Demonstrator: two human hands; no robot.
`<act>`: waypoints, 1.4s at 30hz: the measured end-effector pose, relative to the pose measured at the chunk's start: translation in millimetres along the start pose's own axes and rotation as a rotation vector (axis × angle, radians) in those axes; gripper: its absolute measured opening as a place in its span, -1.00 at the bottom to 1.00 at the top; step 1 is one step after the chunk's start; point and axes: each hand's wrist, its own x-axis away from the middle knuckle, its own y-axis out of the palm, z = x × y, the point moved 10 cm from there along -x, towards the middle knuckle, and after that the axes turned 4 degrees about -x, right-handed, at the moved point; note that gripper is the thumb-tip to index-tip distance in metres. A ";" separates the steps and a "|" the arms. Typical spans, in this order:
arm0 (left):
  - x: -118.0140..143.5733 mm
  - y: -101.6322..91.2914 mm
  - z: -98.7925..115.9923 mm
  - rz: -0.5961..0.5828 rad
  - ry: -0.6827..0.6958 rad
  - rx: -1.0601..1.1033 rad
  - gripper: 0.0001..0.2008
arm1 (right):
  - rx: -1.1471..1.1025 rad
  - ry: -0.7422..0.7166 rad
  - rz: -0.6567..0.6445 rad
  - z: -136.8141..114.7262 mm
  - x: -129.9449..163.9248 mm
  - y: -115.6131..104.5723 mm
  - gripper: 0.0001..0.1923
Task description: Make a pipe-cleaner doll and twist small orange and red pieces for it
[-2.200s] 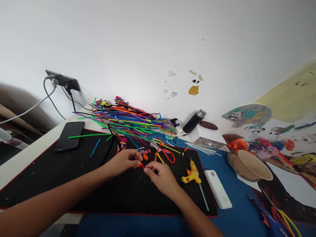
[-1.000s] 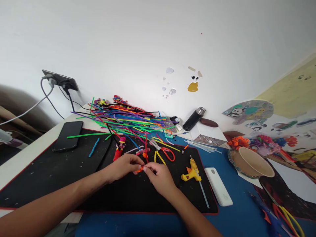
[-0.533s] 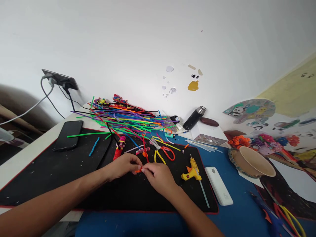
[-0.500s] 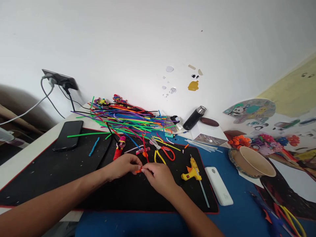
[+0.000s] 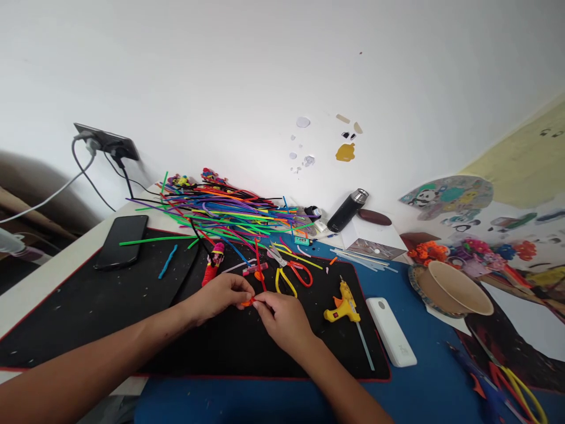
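Observation:
My left hand and my right hand meet fingertip to fingertip over the black mat. Between them they pinch a small orange pipe-cleaner piece. A red pipe cleaner rises from that spot toward the back. Just behind the hands lie a small pink piece, a little red figure and scissors with yellow and red handles.
A big heap of coloured pipe cleaners fills the back of the table. A black phone lies at the left; a yellow glue gun, a white power bank, a paper bowl and a black bottle at the right.
Both hands have stayed together over the mat, working the orange piece; the red pipe cleaner now stands up behind them. The view has shifted slightly.

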 end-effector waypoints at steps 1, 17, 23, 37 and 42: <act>-0.1 0.5 -0.3 -0.002 -0.004 -0.007 -0.75 | -0.001 0.007 0.001 0.8 0.1 -0.1 -0.79; -2.1 3.7 -3.2 -0.036 -0.005 0.051 -0.69 | -0.001 0.029 0.004 2.3 -3.3 0.2 -0.79; -2.7 -0.5 0.1 0.014 -0.004 0.051 -0.73 | 0.007 0.024 0.008 1.4 -0.9 0.7 -0.79; -6.8 -12.2 1.6 0.135 0.066 0.054 -0.75 | -0.031 0.062 0.035 6.0 3.8 4.5 -0.79; -5.1 -14.8 5.6 0.161 0.056 0.089 -0.74 | -0.076 0.059 0.027 2.1 5.7 10.2 -0.77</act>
